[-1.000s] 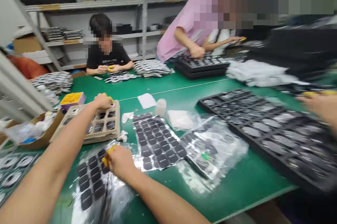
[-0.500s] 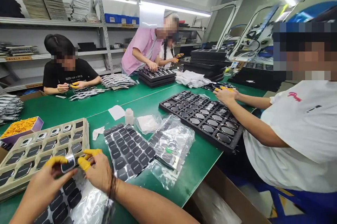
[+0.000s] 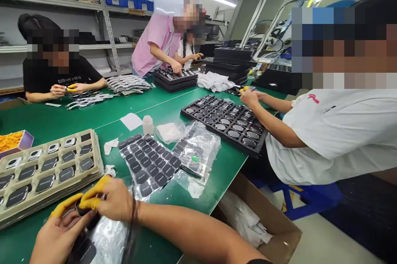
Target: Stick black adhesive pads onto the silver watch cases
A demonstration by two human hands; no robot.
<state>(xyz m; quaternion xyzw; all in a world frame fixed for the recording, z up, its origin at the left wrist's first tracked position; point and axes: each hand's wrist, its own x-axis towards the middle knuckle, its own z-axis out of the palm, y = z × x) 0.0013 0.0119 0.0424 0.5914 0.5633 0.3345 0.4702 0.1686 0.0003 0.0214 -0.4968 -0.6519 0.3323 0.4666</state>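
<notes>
A square smartwatch case (image 3: 82,209), dark on its visible side, is gripped between the fingers of my left hand (image 3: 60,229). My right hand (image 3: 111,198) comes from the right, its fingers bent and closed over the same case, hiding much of it. Yellow finger cots cover fingertips on both hands. Directly beneath them lies a plastic-covered sheet of black rounded-square stickers (image 3: 87,251), partly hidden. Left of my hands, a beige tray (image 3: 99,162) holds rows of similar cases, most with dark faces up and several in the back row showing pale backs.
Another sticker sheet (image 3: 150,162) and a clear plastic bag (image 3: 204,148) lie ahead, near a white bottle (image 3: 148,125). A black tray (image 3: 248,148) of round parts stands before a co-worker in white (image 3: 335,132). A cardboard box (image 3: 279,231) sits below the table edge.
My right fingers have moved left and down onto the smartwatch case; before, they were apart from it. The view has turned slightly right and down.
</notes>
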